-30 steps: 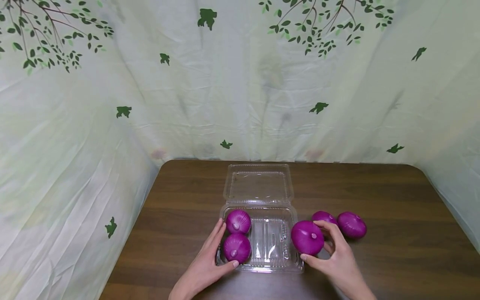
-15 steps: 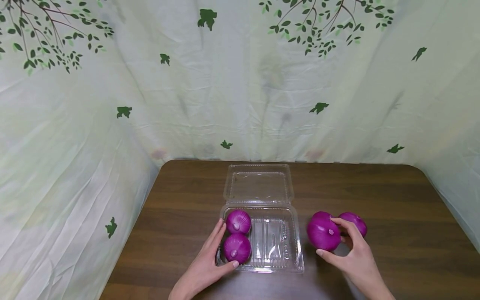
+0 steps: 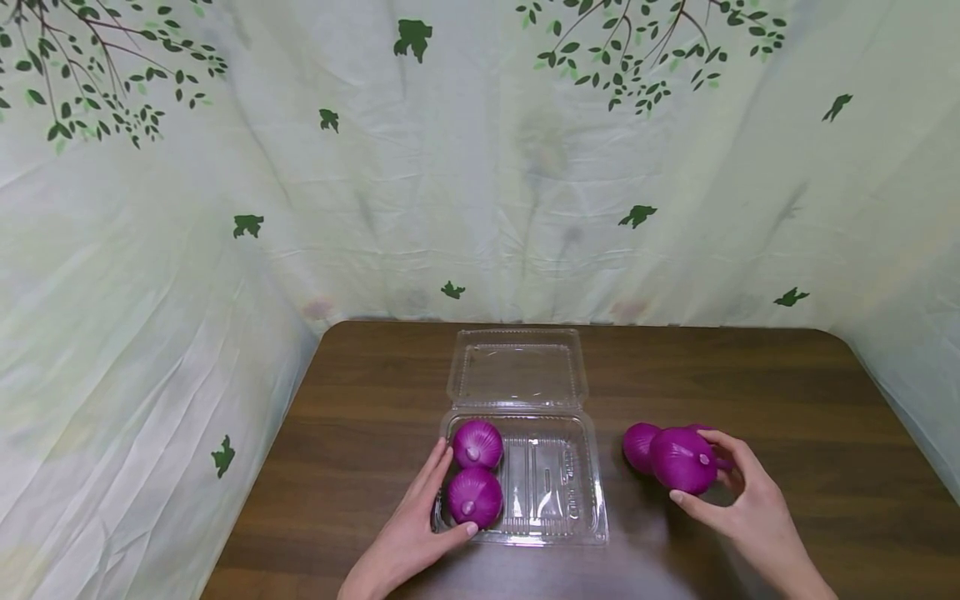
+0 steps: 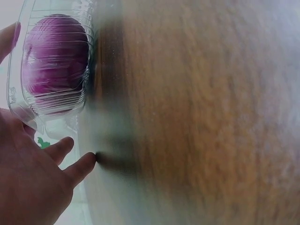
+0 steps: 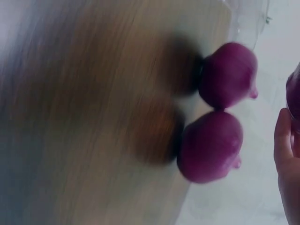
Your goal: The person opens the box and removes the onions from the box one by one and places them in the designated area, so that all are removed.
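My right hand (image 3: pixel 750 508) holds a purple onion (image 3: pixel 683 461) between thumb and fingers, raised over the table. Behind it are two more onions, one showing at its left (image 3: pixel 640 448) and the other mostly hidden; the right wrist view shows the pair, a nearer onion (image 5: pixel 211 147) and a farther onion (image 5: pixel 228 76), touching on the table. A clear plastic clamshell container (image 3: pixel 551 533) stands with its lid (image 3: pixel 517 367) folded back. Two onions, a rear onion (image 3: pixel 477 444) and a front onion (image 3: pixel 474 497), line its left side. My left hand (image 3: pixel 408 521) grips its front-left corner, thumb at the front.
The brown wooden table (image 3: pixel 360 383) has rounded far corners. A pale curtain (image 3: pixel 480 167) printed with leaves and branches hangs behind it and at both sides.
My right hand has carried its onion rightward, away from the container's right edge to in front of the two loose onions. The left hand and the container have stayed in place.
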A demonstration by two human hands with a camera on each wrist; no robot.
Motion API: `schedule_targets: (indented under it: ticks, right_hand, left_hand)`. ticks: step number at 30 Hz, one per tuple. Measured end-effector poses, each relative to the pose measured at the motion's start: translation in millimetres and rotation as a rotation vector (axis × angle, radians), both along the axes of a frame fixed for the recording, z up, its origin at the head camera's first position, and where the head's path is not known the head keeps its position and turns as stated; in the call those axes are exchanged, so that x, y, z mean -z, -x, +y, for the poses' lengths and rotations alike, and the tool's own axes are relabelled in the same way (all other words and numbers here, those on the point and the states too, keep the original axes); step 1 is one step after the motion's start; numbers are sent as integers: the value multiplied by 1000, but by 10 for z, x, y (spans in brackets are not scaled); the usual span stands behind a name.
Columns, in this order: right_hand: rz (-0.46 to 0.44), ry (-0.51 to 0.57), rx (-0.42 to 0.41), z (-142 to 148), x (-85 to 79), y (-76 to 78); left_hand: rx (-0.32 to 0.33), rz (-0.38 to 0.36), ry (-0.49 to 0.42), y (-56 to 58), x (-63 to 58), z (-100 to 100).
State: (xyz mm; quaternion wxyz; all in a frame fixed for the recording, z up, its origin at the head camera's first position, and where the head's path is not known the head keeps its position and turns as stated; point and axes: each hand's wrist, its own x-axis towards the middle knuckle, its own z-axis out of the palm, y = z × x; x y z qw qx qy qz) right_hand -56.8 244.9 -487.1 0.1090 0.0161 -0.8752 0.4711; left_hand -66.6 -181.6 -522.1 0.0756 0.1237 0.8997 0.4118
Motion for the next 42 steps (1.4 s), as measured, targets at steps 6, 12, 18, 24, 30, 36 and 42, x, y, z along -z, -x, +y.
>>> schedule_targets:
  ticks: [6,12,18,24,30,36,42]
  right_hand:
    - [-3,-2,42,154,1,32]
    - [-25,-20,100,254,27,49]
    - [-47,-52,130,416,13,62]
    - [-36,-14,111,585,39,81]
    - [-62,16,146,734,68,102]
    - [-200,-28,202,883,95,131]
    - [-270,-31,216,995,176,153]
  left_hand:
    - [4,-5,2,-4,2,-9]
    - [3,-1,-11,-4,14,-6]
    - [8,2,-14,-5,6,-4]
    - [3,-6,-12,-9,-8,0]
    - [3,-7,-9,-9,0,0]
    - [7,-3,-19,-9,3,-3]
    - [5,0,-9,-10,-6,-6]
